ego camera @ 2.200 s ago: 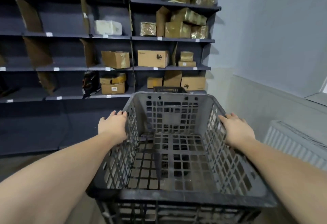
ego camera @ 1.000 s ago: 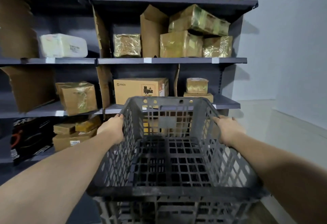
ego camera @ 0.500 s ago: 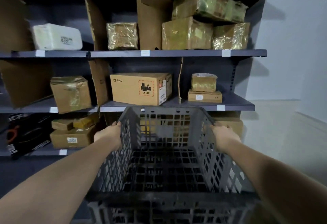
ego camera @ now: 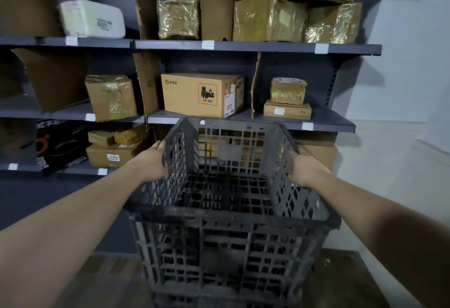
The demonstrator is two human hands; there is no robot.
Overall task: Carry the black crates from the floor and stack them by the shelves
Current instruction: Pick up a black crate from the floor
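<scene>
A black slatted plastic crate point(ego camera: 229, 212) fills the lower middle of the head view, close in front of the dark shelves point(ego camera: 243, 46). My left hand point(ego camera: 152, 161) grips its left wall near the far corner. My right hand point(ego camera: 304, 169) grips the right wall opposite. The crate is empty and its far rim stands level with the second shelf. Beneath it I see the top of another black crate point(ego camera: 219, 293), and the held crate appears to sit right above it; whether they touch I cannot tell.
The shelves hold several cardboard boxes, among them a large PICO box point(ego camera: 202, 94), foil-wrapped parcels point(ego camera: 267, 18) and a white packet point(ego camera: 92, 19). A pale wall point(ego camera: 414, 88) closes the right side. Dark wooden floor point(ego camera: 102, 281) shows at the bottom.
I have walked up to the shelves with the crate; the shelves now loom larger. The crate has come lower relative to the shelves, and both hands keep the same hold.
</scene>
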